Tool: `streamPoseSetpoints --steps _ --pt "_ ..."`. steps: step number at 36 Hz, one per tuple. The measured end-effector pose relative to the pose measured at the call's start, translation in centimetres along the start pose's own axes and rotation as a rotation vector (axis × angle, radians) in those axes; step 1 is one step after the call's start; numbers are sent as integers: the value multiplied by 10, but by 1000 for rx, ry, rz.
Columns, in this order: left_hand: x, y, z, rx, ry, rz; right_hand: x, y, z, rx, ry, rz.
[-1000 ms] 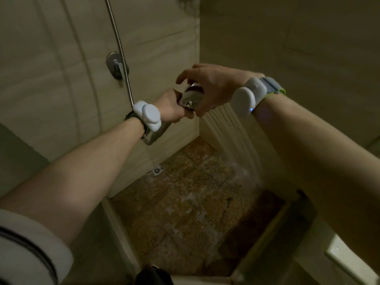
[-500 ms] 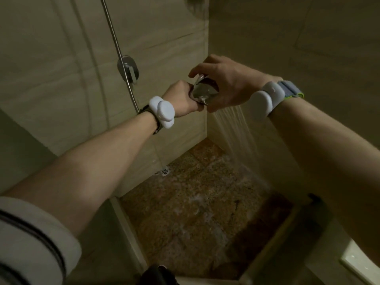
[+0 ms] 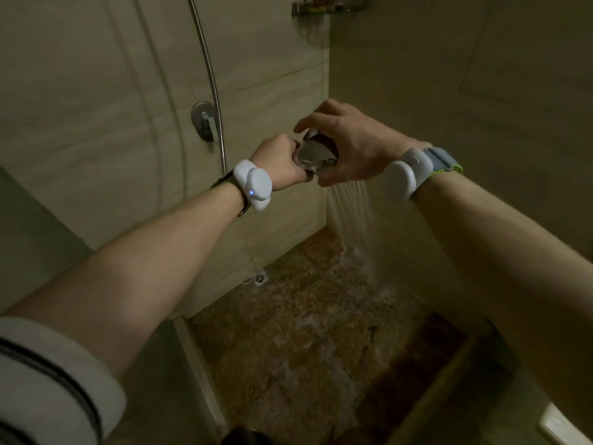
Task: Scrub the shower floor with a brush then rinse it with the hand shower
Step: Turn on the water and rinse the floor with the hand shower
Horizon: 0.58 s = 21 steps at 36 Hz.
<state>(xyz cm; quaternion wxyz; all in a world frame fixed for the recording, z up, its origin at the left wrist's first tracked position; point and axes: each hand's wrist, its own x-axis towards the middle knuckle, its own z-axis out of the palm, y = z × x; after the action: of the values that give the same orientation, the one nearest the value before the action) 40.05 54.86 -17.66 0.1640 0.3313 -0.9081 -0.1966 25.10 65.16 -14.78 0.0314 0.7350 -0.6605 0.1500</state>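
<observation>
A chrome hand shower (image 3: 316,155) is held out over the shower floor, spraying water down and to the right. My left hand (image 3: 279,162) is closed around its handle. My right hand (image 3: 349,146) cups the shower head from the right, fingers curled over the top. The spray (image 3: 351,213) hits the brown speckled shower floor (image 3: 305,348) near the far corner, where water splashes. Foamy wet streaks lie on the floor. The metal hose (image 3: 208,75) runs up the back wall. No brush is in view.
A chrome wall outlet (image 3: 202,121) sits on the back wall by the hose. A round floor drain (image 3: 259,278) lies at the foot of the back wall. A wire shelf (image 3: 327,6) hangs high in the corner. A low curb (image 3: 199,374) edges the floor on the left.
Both hands and the hand shower stay together while the view shifts slightly. The spray now falls steeper, landing nearer the far corner.
</observation>
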Motion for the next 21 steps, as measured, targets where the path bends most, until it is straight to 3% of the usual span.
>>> streamPoseSetpoints --steps 21 --pt "-9 -8 3 15 24 -8 -7 -10 8 -28 20 -21"
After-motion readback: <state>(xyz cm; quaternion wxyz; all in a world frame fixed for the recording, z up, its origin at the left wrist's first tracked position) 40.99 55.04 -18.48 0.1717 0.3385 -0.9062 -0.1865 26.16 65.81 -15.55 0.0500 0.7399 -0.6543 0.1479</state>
